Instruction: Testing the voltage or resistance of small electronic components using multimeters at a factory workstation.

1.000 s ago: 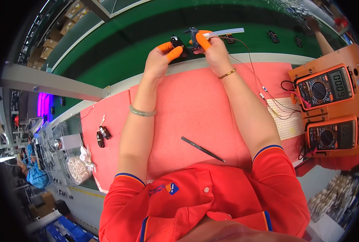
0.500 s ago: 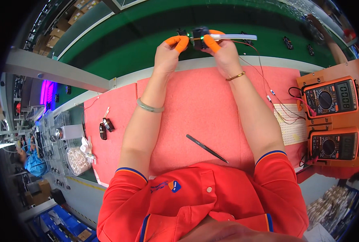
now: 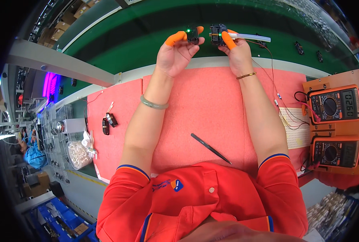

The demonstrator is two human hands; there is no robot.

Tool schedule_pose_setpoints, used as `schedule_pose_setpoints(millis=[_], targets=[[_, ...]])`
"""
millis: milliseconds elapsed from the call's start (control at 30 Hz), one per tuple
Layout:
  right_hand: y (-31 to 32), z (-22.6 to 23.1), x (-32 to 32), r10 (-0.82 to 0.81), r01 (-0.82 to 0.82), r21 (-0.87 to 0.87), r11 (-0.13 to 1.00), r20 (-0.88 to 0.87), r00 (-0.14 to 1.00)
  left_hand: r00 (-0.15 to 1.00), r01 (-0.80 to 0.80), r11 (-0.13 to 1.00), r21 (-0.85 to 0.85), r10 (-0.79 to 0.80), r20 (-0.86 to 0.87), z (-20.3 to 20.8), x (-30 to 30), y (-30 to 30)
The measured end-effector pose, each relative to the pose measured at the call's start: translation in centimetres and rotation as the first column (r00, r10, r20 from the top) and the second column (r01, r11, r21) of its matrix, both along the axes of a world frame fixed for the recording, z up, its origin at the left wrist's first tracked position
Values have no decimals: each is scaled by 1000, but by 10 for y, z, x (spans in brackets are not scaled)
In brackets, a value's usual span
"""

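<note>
Off on the far left, blue bins (image 3: 62,215) can be spotted, contents too small to make out, then a white bottle (image 3: 73,126) and a clear tub (image 3: 76,159) stuffed with white bits. Two small black modules (image 3: 105,126) are parked on the pink mat (image 3: 199,105). Over the green surface (image 3: 147,44), a lit black block (image 3: 193,37) is pinched by the left hand (image 3: 174,57). Tweezers (image 3: 210,148) are laid between the forearms. Another lit black unit (image 3: 215,34) is gripped by the right hand (image 3: 240,55), with thin wires (image 3: 272,66) strung beside that arm, near two orange multimeters (image 3: 335,105).

The right hand (image 3: 239,53) partly hides a black device (image 3: 216,34).
</note>
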State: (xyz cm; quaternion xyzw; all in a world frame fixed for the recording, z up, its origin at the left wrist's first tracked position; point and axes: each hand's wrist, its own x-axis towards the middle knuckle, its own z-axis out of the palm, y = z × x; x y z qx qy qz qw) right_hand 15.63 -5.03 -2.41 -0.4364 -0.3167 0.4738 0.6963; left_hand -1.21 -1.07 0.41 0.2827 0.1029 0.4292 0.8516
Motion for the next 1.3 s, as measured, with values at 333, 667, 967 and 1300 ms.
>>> schedule_pose_setpoints(millis=[333,667,967,1300], targets=[[-4,4,-6,-3,4,-11,1000,64,998,571,-191,892,410,441,-693,-21,0,10],[-1,2,-5,38,-34,-21,999,187,982,155,140,490,860,847,-508,-18,10,4],[-10,4,-14,131,-139,119,983,75,988,564,-88,673,734,641,-520,-30,19,3],[-19,13,-13,191,-191,52,980,-1,982,664,-141,783,606,529,-529,-28,17,1]])
